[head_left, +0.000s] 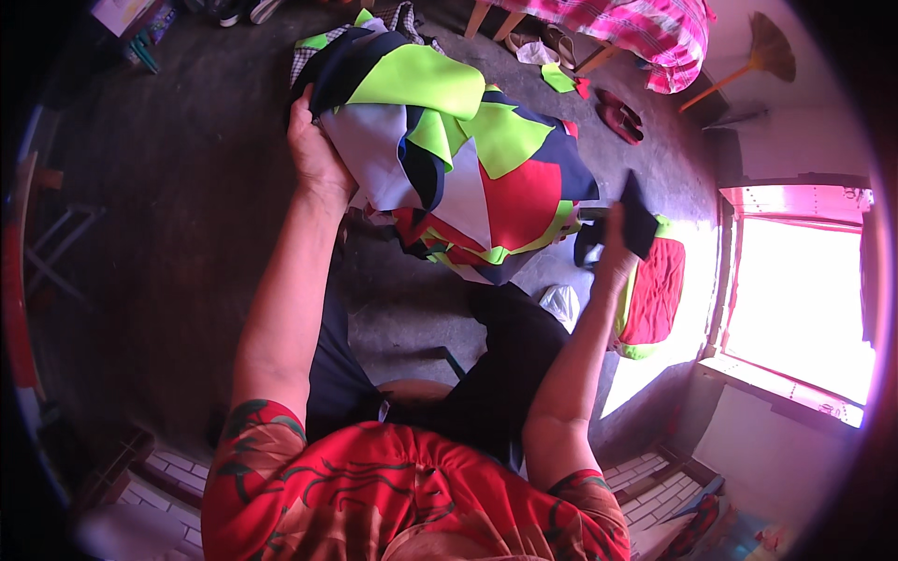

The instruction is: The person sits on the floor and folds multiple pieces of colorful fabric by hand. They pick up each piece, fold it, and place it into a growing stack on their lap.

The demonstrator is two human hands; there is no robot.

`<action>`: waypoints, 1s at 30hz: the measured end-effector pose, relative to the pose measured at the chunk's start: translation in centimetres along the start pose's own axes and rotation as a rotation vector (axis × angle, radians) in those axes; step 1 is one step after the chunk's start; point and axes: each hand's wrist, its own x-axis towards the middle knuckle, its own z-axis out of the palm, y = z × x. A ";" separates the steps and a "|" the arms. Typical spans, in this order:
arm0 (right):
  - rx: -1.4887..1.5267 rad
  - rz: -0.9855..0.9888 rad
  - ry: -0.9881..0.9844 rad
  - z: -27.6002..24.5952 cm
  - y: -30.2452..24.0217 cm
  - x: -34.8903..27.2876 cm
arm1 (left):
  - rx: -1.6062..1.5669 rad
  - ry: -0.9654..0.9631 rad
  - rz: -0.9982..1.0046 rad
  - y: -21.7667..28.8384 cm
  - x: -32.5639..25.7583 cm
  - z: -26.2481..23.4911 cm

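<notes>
A big bundle of fabric pieces (524, 192) in lime green, red, white and dark navy spreads out in front of me, above my knees. My left hand (318, 154) is closed on the bundle's left edge, at a dark navy and white part; some of its fingers are hidden under the cloth. Off the bundle's right side, my right hand (613, 257) pinches a small dark fabric piece (639, 222), which stands up from the fingers. Beyond that hand lies a red cloth item with lime green edges (655, 290).
A white plastic bag (561, 304) lies on the dark floor near my right knee. Maroon shoes (620, 117), fabric scraps (558, 79) and a table with a pink checked cloth (645, 33) are at the far right. A broom (769, 51) leans by the wall near a bright window (800, 290).
</notes>
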 end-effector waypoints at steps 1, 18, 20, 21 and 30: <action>-0.084 0.026 -0.080 1.7 -1.6 -0.5 | -0.019 0.004 -0.005 0.2 -0.1 0.0; -0.202 -0.239 -0.669 10.3 -6.0 -6.9 | -0.054 0.045 0.006 1.2 -0.6 0.2; -0.162 -0.326 -0.736 10.5 -6.4 -7.1 | -0.070 0.048 -0.017 1.1 -0.9 0.4; -0.158 -0.405 -0.748 10.6 -6.4 -7.2 | -0.078 0.050 -0.028 1.0 -0.9 0.6; -0.178 -0.209 -0.553 9.4 -5.2 -5.4 | -0.042 0.019 -0.005 0.9 0.1 -0.7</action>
